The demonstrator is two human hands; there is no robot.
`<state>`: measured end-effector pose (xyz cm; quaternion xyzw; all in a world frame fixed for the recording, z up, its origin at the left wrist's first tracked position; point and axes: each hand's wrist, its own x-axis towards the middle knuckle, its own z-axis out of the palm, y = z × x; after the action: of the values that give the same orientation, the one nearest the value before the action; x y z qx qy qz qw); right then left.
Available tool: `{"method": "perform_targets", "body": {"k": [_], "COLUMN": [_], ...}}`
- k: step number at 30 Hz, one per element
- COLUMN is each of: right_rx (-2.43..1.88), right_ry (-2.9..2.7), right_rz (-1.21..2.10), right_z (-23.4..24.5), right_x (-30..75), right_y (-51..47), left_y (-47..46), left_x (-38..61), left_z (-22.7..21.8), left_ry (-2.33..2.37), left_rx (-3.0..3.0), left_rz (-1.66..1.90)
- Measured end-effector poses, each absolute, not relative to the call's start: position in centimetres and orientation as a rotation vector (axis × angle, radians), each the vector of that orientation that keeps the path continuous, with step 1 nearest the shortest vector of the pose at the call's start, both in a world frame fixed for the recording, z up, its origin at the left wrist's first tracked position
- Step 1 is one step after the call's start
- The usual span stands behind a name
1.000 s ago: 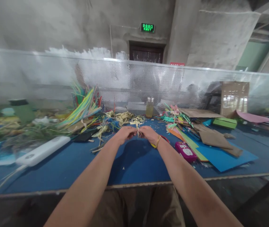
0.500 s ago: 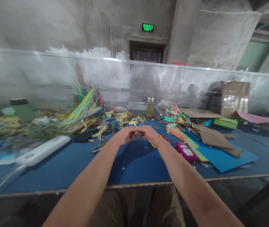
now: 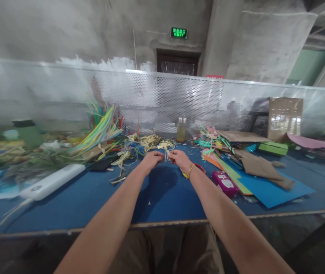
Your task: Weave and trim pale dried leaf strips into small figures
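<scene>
pinching a little pale strip [image 3: 166, 151] between them, the left hand [image 3: 150, 160] and the right hand [image 3: 180, 159] meet above the blue table [image 3: 162, 201]. both hands are closed, with fingertips tight on the strip, one hand on each side. the strip is up in the air, just over the table, and near the messy pile of strips [image 3: 144, 144] behind it. it is so small that i cannot tell its shape or if it is folded.

a gold bracelet [image 3: 190, 170] sits on the right wrist. a pink case [image 3: 224, 182] lies just to the right of that arm, next to a sheet of blue paper [image 3: 271, 192]. a long white box [image 3: 51, 182] lies well off to the left. a small bottle [image 3: 181, 129] stands behind the pile, by the shiny screen with holes [image 3: 222, 99]. a bunch of bright straws [image 3: 102, 127] sticks up at the left of the pile.

i think the strip could tear if the hands pull apart too hard, because it looks thin. it could also slip out of the fingertips, since so little of it is held. if it drops into the pile, it could be hard to find, as the other strips there look the same colour.
</scene>
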<state>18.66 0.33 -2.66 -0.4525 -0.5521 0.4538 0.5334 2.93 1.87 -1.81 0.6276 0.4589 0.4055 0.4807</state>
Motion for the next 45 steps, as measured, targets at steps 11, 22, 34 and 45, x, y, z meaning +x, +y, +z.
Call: {"method": "perform_targets", "body": {"k": [11, 22, 34, 45], "right_rx": [-1.172, -1.213, -1.268, -1.284], "right_ry": [-1.435, -1.554, -1.612, -1.596], "right_rz": [0.950, 0.766, 0.703, 0.736], "right_z": [-3.01, -2.84, -2.78, -2.46], "right_x": [18.37, 18.63, 18.73, 18.64], "right_y": [0.05, -0.03, -0.16, -0.46], "left_y": [1.94, 1.36, 1.25, 1.68], "left_x": [2.97, 3.09, 3.16, 2.85], "left_z": [-1.95, -1.49, -1.30, -1.84], "left_ry": [0.995, 1.055, 1.079, 1.013], "left_rx": [1.514, 1.562, 1.522, 1.662], "left_rz": [1.037, 1.017, 1.015, 0.942]}}
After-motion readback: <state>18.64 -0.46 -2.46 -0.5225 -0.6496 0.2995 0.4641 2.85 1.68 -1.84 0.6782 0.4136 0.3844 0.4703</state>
